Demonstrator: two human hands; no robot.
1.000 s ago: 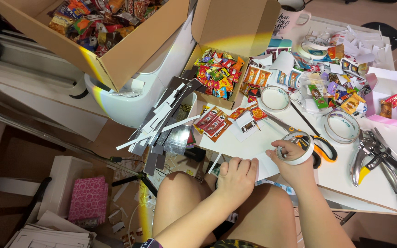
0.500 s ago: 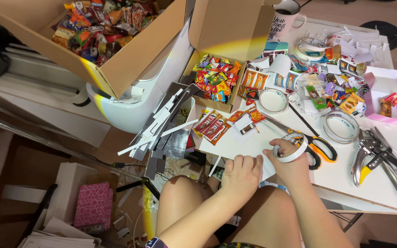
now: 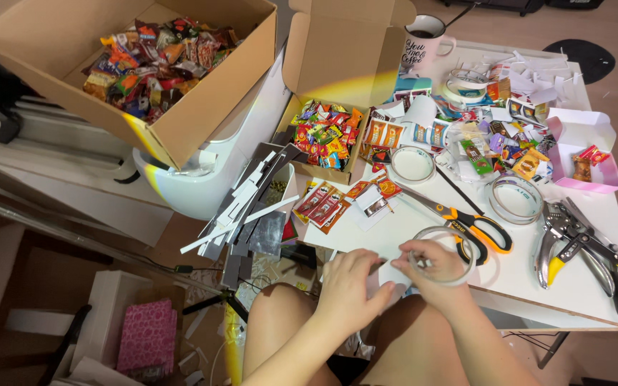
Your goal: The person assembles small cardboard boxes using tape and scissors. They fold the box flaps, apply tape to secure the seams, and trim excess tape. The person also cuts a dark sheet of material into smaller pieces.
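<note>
At the near edge of the white table (image 3: 423, 221), the right hand (image 3: 434, 263) has its fingers curled around a roll of clear tape (image 3: 443, 256), gripping the ring at its near side. The left hand (image 3: 348, 289) lies just beside it, fingers pressed together on a small white paper piece (image 3: 393, 275) at the table edge; the fingertips hide whatever sits under them, so whether the tape end is pinched there cannot be told. Both hands hover above the person's bare knees.

Just beyond the tape roll lie orange-handled scissors (image 3: 466, 221), blades pointing away to the left. To the right of them rest pliers with yellow grips (image 3: 595, 254). Two more tape rolls sit farther back: one (image 3: 515, 200) near the scissors handles, another (image 3: 412, 163) by a small open cardboard box (image 3: 323, 136) filled with colourful candy wrappers. Loose candy packets (image 3: 323, 204) lie between that box and the hands. A pink box (image 3: 584, 154) stands at the far right, a mug (image 3: 423, 46) at the far edge. A large cardboard box (image 3: 151, 71) of sweets sits off to the left.
</note>
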